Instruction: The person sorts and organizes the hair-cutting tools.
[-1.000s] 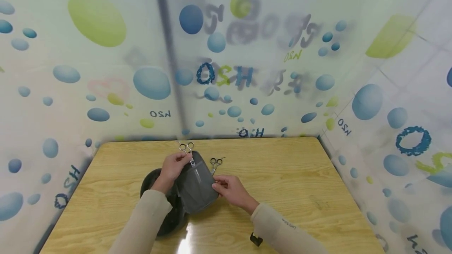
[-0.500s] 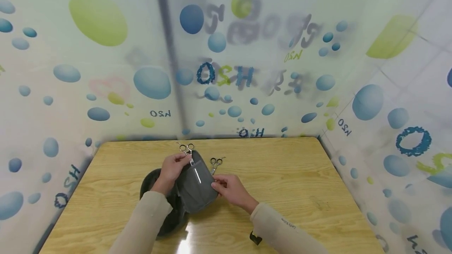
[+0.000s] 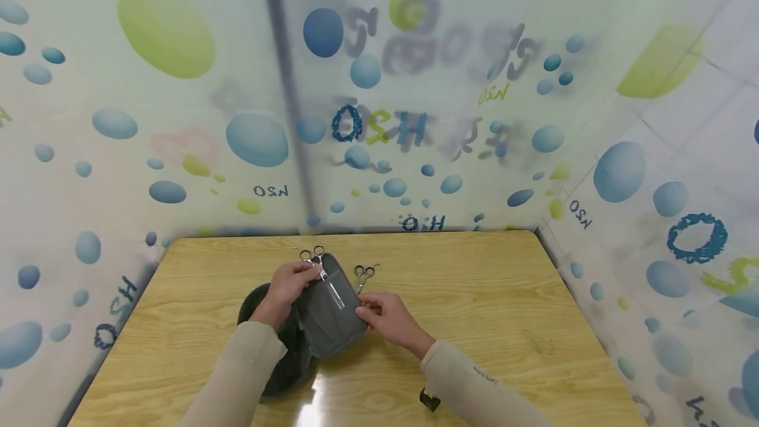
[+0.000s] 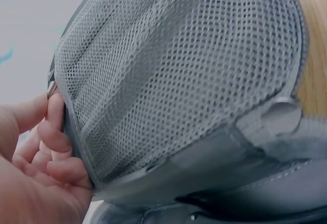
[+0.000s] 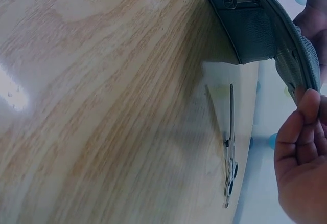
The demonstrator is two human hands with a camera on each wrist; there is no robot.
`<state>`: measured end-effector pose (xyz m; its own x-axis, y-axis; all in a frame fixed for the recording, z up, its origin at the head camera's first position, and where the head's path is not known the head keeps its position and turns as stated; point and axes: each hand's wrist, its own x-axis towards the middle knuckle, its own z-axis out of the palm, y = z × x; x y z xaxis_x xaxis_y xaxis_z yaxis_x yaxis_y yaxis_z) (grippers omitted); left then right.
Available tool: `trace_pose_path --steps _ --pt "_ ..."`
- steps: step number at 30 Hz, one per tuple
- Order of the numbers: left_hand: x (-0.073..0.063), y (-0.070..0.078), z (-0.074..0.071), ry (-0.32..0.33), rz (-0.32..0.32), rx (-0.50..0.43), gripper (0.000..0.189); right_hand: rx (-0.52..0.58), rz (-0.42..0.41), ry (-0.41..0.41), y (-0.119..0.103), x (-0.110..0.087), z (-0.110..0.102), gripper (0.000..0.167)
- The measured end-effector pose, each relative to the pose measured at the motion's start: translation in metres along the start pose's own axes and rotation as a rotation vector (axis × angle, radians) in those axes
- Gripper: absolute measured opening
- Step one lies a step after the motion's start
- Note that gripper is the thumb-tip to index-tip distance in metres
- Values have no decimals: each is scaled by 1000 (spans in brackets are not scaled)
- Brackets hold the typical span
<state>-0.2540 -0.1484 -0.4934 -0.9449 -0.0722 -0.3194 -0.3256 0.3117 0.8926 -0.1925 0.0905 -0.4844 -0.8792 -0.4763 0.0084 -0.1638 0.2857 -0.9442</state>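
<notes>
A dark zip case (image 3: 290, 371) stands on the table with its grey flap (image 3: 329, 328) raised. My left hand (image 3: 289, 287) pinches silver scissors (image 3: 320, 269) by the shanks at the flap's upper edge; their finger rings point away from me and the blades lie along the flap's grey panel. My right hand (image 3: 388, 321) pinches the flap's right edge between thumb and fingers. In the left wrist view, a mesh pocket (image 4: 194, 55) covers the flap's other side, and the held scissors are mostly hidden. The right wrist view shows the case's zip and textured side (image 5: 237, 29).
A second pair of scissors (image 3: 364, 275) lies on the wooden table (image 3: 474, 302) just beyond the flap's right side. A small black item (image 3: 429, 400) sits beside my right sleeve. Patterned curtains (image 3: 367, 170) with bubbles and lettering enclose the table at the back and sides.
The scissors in my left hand have slid slightly down along the flap, and their blades have tilted a little to the right. My right hand keeps its hold on the flap.
</notes>
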Motion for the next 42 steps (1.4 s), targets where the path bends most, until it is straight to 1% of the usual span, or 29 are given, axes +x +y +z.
trace_pose_path --steps 4,8,11,15,19,22,24,26,29,31,33,36,39,42 --pt "-2 0 -1 -15 -21 -15 31 -8 -9 3 3 1 1 24" --pt "-1 -1 -5 -63 -21 23 27 -11 -10 9 17 6 5 24" --pt "-1 0 -7 -91 -12 66 29 -12 -15 12 30 11 7 23" --pt "-2 1 -5 -85 2 104 29 -21 -6 7 40 15 8 20" --pt "-3 1 1 -91 23 142 28 -73 5 9 41 18 7 21" --pt "-4 1 6 -99 42 163 28 -107 18 11 41 20 7 25" --pt "-5 0 8 -97 49 163 27 -110 35 9 40 22 7 28" --pt "-5 0 9 -88 55 163 27 -104 40 10 40 24 8 35" --pt "-5 0 11 -87 52 167 28 -115 23 18 40 28 8 46" --pt "-4 0 13 -92 49 170 28 -138 0 30 40 32 8 48" --pt "-5 2 16 -90 43 174 27 -174 -23 47 40 36 8 43" --pt "-6 3 20 -78 40 175 26 -223 -39 64 38 40 8 27" --pt "-7 4 24 -67 56 180 25 -253 -48 71 36 44 7 12" --pt "-9 4 27 -62 76 172 23 -256 -51 73 36 47 7 6"
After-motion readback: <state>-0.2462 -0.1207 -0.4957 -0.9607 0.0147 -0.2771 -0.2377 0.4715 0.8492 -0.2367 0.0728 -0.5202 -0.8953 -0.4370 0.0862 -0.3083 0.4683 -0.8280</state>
